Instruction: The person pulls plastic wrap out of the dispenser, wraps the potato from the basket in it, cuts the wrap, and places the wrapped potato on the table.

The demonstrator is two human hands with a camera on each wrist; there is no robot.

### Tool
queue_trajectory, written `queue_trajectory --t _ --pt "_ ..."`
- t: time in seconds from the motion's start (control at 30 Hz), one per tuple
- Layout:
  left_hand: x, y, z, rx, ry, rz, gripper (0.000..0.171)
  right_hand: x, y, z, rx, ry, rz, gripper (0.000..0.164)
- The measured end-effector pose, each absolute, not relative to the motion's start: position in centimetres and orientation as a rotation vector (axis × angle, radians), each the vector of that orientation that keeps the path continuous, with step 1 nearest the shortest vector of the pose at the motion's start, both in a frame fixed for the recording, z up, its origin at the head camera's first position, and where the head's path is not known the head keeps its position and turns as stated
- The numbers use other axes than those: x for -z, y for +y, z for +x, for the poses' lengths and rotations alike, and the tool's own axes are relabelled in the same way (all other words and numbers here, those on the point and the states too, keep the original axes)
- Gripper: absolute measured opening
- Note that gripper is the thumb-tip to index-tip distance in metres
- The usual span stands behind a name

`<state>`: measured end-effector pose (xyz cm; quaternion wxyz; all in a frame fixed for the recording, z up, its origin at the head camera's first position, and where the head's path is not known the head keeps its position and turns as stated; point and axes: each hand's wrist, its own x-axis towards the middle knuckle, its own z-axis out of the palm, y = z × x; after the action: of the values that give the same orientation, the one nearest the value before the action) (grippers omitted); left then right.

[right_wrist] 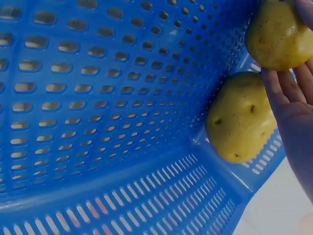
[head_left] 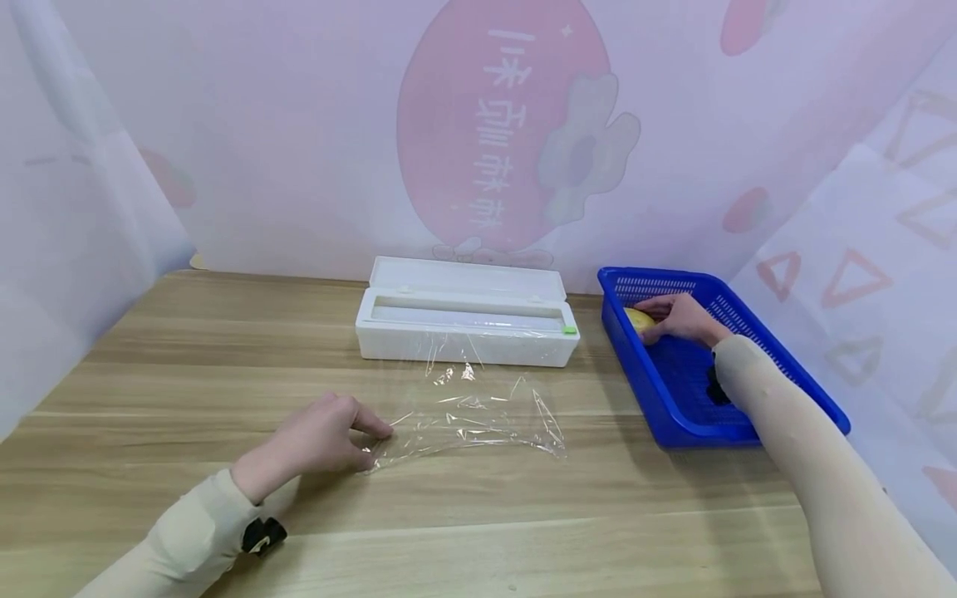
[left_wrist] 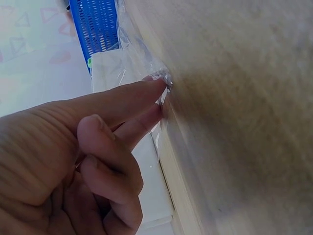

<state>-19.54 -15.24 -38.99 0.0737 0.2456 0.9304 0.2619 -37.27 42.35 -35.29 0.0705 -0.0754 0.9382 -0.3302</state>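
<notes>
A sheet of clear cling film (head_left: 478, 407) runs from the white dispenser box (head_left: 467, 345) toward the front of the wooden table. Its near left corner is pinched by my left hand (head_left: 317, 444); in the left wrist view the film bunches at the fingertips (left_wrist: 155, 85). Inside the blue basket (head_left: 635, 378), my right hand (head_left: 689, 320) grips a yellow potato (right_wrist: 279, 36) near the far left corner. A second potato (right_wrist: 239, 117) lies against the basket's corner, just beside the held one. Part of the right hand lies outside the right wrist view.
The dispenser's white lid (head_left: 467, 278) stands open at the back, close to the printed wall cloth (head_left: 299, 166). A small green piece (head_left: 570, 330) sits at the box's right end. The basket walls rise around the right hand.
</notes>
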Motion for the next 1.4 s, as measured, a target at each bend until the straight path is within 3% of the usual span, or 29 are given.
queue_trajectory --t 0.6,1.4 --pt "39.2 -14.8 -20.1 -0.774 2.783 0.795 0.038 32.3 44.9 -36.0 1.285 2.769 -0.192 0.070" --pt "39.2 -14.8 -20.7 -0.688 2.822 0.811 0.037 27.7 39.7 -34.9 1.709 2.682 -0.375 0.060"
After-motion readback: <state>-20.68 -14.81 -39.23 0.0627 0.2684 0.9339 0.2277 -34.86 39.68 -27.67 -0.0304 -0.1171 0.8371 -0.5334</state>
